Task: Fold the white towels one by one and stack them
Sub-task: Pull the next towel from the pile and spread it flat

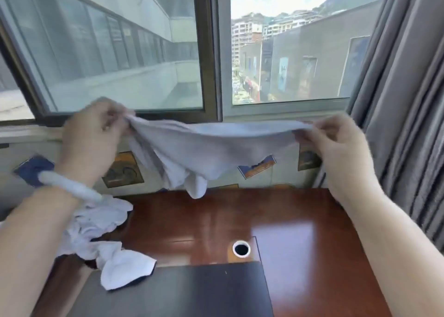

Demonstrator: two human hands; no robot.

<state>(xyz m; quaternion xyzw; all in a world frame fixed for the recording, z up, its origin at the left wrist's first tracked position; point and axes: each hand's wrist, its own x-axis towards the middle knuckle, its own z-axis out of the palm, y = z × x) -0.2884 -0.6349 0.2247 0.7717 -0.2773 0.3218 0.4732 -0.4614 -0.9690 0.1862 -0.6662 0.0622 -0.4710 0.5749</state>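
The person holds one white towel (211, 148) up in the air above the far edge of the desk (192, 220), stretched between both hands. The left hand (93, 134) pinches one bunched corner of the cloth, with the fingers curled round it. The right hand (336, 143) pinches the opposite corner between thumb and fingertips. The top edge of the cloth sags in a shallow curve between the two grips. The rest of the soft terry fabric hangs down in loose folds that gather to a drooping point, and this point hangs just clear of the desk top.

A heap of towels (96, 223), white and crumpled, lies at the left edge of the desk under the left forearm. One twisted end of it spreads into a flat flap that lies over the left corner of a dark mat (180, 290). The mat is a matte rectangle covering the near middle of the desk. The desk itself is glossy reddish-brown wood that shows pale reflections. A round cable hole (241, 248) with a white rim sits just beyond the mat's far edge.

A pale, smooth bangle (72, 187) circles the left wrist. Grey pleated curtains (396, 100) hang past the right edge of the desk.
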